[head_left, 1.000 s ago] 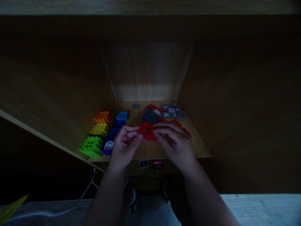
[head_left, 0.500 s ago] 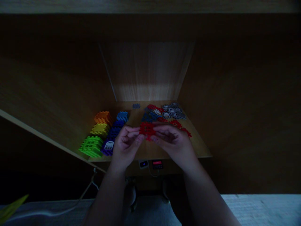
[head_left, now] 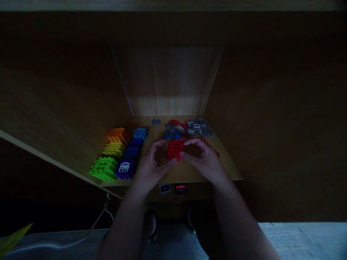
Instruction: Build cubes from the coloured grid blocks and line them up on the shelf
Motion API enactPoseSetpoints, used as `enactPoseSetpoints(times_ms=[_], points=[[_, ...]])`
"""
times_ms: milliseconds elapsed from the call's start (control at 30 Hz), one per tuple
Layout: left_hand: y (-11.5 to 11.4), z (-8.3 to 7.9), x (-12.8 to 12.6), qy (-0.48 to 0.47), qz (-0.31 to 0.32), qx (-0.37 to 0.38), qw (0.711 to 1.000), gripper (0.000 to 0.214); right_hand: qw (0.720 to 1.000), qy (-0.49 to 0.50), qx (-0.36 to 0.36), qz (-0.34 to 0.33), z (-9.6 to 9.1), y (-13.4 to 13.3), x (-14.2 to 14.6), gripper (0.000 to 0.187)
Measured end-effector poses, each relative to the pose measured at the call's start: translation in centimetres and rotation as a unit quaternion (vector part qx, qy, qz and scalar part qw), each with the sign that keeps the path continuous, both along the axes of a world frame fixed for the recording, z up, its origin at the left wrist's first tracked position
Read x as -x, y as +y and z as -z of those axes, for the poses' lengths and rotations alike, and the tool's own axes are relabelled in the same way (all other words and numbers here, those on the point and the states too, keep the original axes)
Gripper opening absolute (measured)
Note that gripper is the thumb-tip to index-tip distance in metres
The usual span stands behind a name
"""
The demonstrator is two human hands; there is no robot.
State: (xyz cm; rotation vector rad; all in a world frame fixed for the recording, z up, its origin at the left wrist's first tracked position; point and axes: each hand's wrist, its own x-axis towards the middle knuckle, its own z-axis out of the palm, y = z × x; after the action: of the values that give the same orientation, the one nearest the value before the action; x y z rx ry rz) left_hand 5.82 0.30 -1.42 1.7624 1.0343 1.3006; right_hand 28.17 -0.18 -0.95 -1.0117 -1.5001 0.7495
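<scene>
In front of me, a small stack of red interlocking plastic panels (head_left: 175, 148) with window-like square holes is held up over the shelf. My right hand (head_left: 202, 155) grips it at the right edge, thumb low and fingers behind the top corner. Curved round the left side, my left hand (head_left: 151, 162) has its thumb at the lower edge and its fingertips by the upper left corner. More red panels (head_left: 217, 154) lie partly hidden behind the right hand. Loose blue panels (head_left: 172, 134) are just beyond the stack.
At left stand sorted stacks: orange (head_left: 117, 134), yellow (head_left: 114, 148), green (head_left: 103, 168), light blue (head_left: 140, 133) and purple (head_left: 125, 169). A grey pile (head_left: 199, 127) lies at the back right, one grey panel (head_left: 156, 121) at the back. Wooden walls enclose the shelf (head_left: 187, 176).
The red panels have turned from a flat face to a visible stack with thickness, shifting slightly right. My left hand's fingers have spread wider around them.
</scene>
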Motion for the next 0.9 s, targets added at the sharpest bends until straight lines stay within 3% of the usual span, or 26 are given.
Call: enactPoseSetpoints(times_ms=[400, 900], points=[[0.2, -0.45, 0.15, 0.046, 0.008, -0.002, 0.999, 0.054, 0.999, -0.036, 0.0, -0.004, 0.16, -0.02, -0.02, 0.028], [0.29, -0.3, 0.18, 0.032, 0.005, -0.002, 0.999, 0.055, 0.999, -0.033, 0.006, -0.033, 0.45, 0.09, -0.2, 0.031]])
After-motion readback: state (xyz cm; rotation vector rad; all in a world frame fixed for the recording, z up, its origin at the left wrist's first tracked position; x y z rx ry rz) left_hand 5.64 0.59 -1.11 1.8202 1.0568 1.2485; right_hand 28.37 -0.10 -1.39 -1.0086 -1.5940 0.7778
